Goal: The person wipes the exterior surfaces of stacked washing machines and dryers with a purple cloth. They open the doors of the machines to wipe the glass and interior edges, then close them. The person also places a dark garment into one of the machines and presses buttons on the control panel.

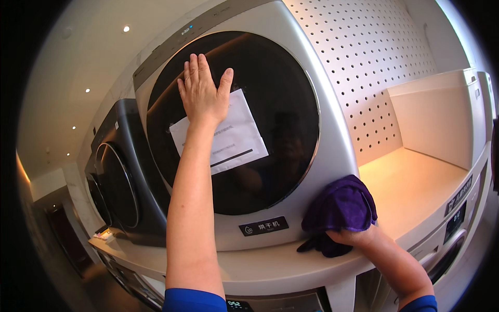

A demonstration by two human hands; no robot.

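Observation:
My left hand (204, 91) lies spread against the round dark glass door (280, 89) of a silver front-loading dryer (331, 128), thumb apart from the fingers. Under its wrist, a white printed paper sheet (237, 132) rests on the same glass, partly hidden by my forearm. At the dryer's lower right corner, my right hand (347, 235) holds a bunched purple cloth (341, 204) against the housing. The cloth covers most of those fingers, and a darker fold hangs down to the counter.
The dryer stands on a pale counter (417, 187) with machines built in below, including a washing machine (448, 253). Dark front-loading machines (128, 167) stand to the left. A perforated panel (362, 70) rises behind, and a white box-shaped unit (432, 113) sits at right.

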